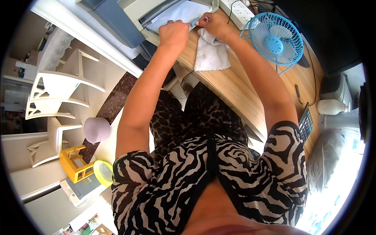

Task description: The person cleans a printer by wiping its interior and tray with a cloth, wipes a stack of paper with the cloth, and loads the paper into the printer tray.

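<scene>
My left hand (173, 34) is closed, its fingers curled over the front edge of a grey printer or similar machine (150, 35); what it grips is hidden. My right hand (213, 26) pinches a small light-blue piece (194, 22) at the corner of the machine's opening, between the two hands. White sheets (180, 13) lie inside the opening, just beyond my left hand. Below my right hand, a pale cloth (212, 53) lies bunched on the wooden desk (243, 82) and hangs to its edge.
A blue fan (275, 44) stands right of my right forearm, near a white power strip (238, 13). A calculator (305, 122), a white bottle (331, 107) and a dark monitor (321, 35) are at the right. White chairs (58, 88) and a yellow stool (74, 166) stand at the left.
</scene>
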Tool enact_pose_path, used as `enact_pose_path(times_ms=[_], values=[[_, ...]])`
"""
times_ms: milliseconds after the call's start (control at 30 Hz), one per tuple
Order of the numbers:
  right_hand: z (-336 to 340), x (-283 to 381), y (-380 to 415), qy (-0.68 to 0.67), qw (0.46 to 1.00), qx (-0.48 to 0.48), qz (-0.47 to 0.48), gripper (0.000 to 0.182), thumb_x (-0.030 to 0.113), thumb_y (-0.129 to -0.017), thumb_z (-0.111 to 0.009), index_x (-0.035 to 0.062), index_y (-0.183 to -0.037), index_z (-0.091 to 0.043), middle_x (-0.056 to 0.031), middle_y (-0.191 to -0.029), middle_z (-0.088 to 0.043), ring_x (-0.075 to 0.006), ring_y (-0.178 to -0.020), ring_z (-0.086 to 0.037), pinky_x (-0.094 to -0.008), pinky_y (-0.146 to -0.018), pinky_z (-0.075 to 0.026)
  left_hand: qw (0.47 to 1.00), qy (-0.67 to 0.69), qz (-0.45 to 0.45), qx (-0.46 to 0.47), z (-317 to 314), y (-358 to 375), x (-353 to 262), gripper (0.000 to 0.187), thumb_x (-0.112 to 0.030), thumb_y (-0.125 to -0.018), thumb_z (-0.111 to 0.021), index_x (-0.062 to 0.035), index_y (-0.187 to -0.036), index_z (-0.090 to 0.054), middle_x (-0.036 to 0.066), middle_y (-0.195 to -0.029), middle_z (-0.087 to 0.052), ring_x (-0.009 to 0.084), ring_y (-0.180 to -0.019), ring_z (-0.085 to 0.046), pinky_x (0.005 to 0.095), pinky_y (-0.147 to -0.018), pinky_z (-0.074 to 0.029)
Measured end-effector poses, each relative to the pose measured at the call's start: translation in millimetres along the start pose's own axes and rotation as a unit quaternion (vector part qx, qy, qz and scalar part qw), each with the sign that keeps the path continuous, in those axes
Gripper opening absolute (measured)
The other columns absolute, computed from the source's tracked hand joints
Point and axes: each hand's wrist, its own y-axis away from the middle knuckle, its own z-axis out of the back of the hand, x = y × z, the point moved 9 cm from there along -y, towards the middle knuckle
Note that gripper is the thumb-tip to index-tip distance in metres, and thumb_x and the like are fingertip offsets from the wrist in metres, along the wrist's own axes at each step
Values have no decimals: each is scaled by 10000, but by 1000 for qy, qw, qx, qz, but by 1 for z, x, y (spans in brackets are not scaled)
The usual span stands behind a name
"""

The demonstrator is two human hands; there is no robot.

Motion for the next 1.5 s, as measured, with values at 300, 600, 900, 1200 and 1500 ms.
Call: enact_pose_path(times_ms=[300, 600, 900, 1200, 1500], values=[[2, 5, 7, -29, 997, -54, 55, 277, 313, -859, -746, 48, -896, -674, -114, -721, -666, -215, -650, -603, -363, -643, -483, 999, 11, -34, -20, 0, 11, -3, 358, -105, -930, -522, -159, -1258, -656, 111, -1196, -670, 305, -1063, -642, 428, -854, -534], [51, 54, 103, -441, 893, -82, 33, 238, 208, -1020, -524, 39, -1174, -592, -44, -809, -645, -92, -699, -579, -239, -633, -474, 777, 629, -23, 0, 6, 88, -66, 539, -222, -963, -620, 3, -1422, -452, 127, -1250, -613, 162, -1151, -570, 314, -956, -466], [62, 44, 157, -246, 968, -48, 29, 409, 271, -1029, -493, 84, -1392, -485, -119, -1272, -588, -165, -1075, -599, -290, -883, -507, 560, 818, 112, -66, 21, 104, -12, 288, -114, -994, -474, -2, -1251, -542, 85, -1062, -649, 143, -928, -635, 283, -795, -526], [-22, 71, 127, 170, 944, -30, 282, 583, 289, -906, -596, -26, -1383, -483, -183, -1502, -416, -343, -1444, -305, -434, -1186, -272, 786, 572, 102, -212, 41, 84, 33, 371, -87, -999, -458, 28, -1349, -504, 135, -1244, -593, 193, -1098, -591, 328, -965, -472], [-55, 61, 104, 183, 934, 12, 305, 732, 414, -892, -600, -91, -1395, -429, -228, -1486, -407, -361, -1422, -328, -449, -1193, -242, 986, 165, 11, 17, 8, -18, 1, 401, -107, -934, -478, 24, -1302, -564, 281, -1040, -664, 437, -975, -642, 483, -877, -506]])
